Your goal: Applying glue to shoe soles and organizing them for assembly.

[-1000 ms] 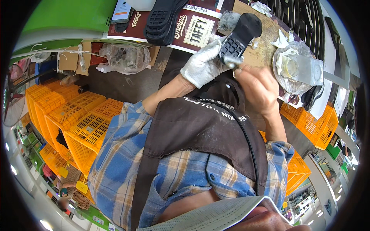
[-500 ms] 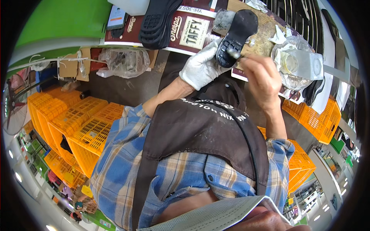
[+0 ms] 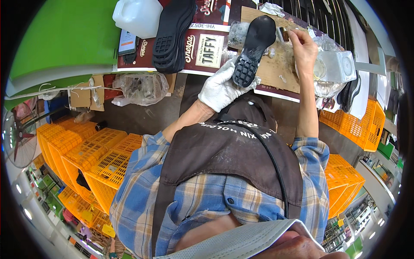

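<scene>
A black shoe sole (image 3: 261, 34) with a square-block tread at its near end is tilted up over the bench. My left hand (image 3: 217, 88), in a white glove, is closed round the edge of that near end. To the right of the sole is my bare right hand (image 3: 305, 51), its fingers pinched at a small narrow object (image 3: 282, 34) whose kind I cannot make out. The right hand is apart from the sole, above a stained cardboard sheet (image 3: 280, 73). A worn grey block (image 3: 238, 34) lies just left of the sole.
Stacked black soles (image 3: 174, 32) lie at the left of the bench, beside a white plastic jug (image 3: 138, 17) and a phone (image 3: 127, 43). A clear square container (image 3: 338, 67) stands right of my right hand. Orange crates (image 3: 114, 166) fill the left side; another crate (image 3: 366, 127) is at right.
My right hand has moved away from the sole, up and to the right, over the cardboard. The sole stays in my left hand, its tread turned more into view.
</scene>
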Motion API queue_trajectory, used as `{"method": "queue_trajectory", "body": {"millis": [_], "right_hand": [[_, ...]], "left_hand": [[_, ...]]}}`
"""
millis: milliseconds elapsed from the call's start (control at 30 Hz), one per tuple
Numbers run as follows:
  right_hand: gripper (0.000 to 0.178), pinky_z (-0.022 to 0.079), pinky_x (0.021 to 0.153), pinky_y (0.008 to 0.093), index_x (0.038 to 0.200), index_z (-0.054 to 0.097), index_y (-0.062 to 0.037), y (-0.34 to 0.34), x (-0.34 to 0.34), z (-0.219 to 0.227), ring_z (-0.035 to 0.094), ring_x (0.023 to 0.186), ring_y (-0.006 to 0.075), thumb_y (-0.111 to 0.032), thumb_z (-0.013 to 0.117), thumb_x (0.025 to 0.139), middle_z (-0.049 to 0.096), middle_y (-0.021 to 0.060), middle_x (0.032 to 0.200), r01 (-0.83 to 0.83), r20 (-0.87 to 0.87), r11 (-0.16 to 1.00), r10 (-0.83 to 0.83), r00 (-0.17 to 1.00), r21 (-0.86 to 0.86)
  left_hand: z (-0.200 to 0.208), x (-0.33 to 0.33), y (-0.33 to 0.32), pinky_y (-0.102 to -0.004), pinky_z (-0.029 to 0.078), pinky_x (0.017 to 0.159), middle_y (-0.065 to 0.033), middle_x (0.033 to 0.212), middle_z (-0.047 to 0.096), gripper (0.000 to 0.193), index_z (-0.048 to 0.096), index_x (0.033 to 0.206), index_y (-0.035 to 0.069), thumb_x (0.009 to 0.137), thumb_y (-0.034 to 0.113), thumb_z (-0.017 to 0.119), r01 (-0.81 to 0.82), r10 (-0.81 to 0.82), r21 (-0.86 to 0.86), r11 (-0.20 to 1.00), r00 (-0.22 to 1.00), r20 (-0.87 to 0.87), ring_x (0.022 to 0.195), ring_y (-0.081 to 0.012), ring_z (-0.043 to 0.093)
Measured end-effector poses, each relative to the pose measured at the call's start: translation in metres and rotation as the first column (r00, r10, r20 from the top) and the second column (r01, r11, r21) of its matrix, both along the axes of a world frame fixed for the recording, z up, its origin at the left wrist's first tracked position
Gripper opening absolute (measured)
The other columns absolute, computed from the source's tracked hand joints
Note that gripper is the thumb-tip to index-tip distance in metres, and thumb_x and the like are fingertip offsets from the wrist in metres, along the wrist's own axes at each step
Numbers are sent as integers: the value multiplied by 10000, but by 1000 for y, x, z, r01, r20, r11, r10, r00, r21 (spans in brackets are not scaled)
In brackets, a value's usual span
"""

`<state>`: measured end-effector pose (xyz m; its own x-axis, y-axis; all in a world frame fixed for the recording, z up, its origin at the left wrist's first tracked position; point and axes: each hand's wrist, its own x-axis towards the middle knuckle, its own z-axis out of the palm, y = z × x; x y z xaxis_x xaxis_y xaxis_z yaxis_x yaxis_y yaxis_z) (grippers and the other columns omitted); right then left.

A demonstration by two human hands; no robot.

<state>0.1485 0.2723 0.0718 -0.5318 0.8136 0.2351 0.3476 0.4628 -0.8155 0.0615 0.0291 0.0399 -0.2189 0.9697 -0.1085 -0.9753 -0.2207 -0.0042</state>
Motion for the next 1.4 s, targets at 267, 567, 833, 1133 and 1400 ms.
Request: {"method": "queue_trajectory", "body": {"millis": [267,567,833,1133,1400], "right_hand": [[161,464,659,203,964,707,14,11,-2,0,587,713,61,-121,696,876,694,21,816,-68,56,997,66,996,33],[138,506,687,242,955,701,-21,20,-61,27,637,749,100,-131,681,873,677,54,830,-428,162,869,399,903,248],[123,503,676,272,897,683,9,21,-70,27,630,700,133,-110,660,875,687,75,798,-802,125,597,794,595,25],[67,491,678,269,839,661,6,-21,-66,59,624,759,131,-41,707,826,662,54,806,-904,-2,422,906,423,-77],[95,401,602,198,940,669,10,35,-29,39,504,683,52,-73,650,899,600,-15,807,-273,-500,932,122,857,-240]], "left_hand": [[-5,-4,-9,-538,477,992,-229,1401,424,482,281,1484,108,1025,237,348,-6,6,-31,999,1000,23,1197,-471,504],[8,-5,-18,-497,506,961,-182,1407,429,474,290,1492,140,1033,259,316,-58,54,-62,996,996,-70,1165,-366,548],[11,-9,-20,-507,528,925,-160,1395,453,466,308,1482,133,1038,273,309,-86,85,-89,992,996,-12,1156,-334,563],[13,-13,-23,-523,512,934,-135,1406,459,477,298,1483,142,1036,304,340,-58,56,-35,998,996,-72,1185,-325,551],[30,-25,-55,-457,472,792,-221,1338,490,536,334,1455,77,974,276,460,-10,36,65,998,908,-417,988,-378,579]]}}
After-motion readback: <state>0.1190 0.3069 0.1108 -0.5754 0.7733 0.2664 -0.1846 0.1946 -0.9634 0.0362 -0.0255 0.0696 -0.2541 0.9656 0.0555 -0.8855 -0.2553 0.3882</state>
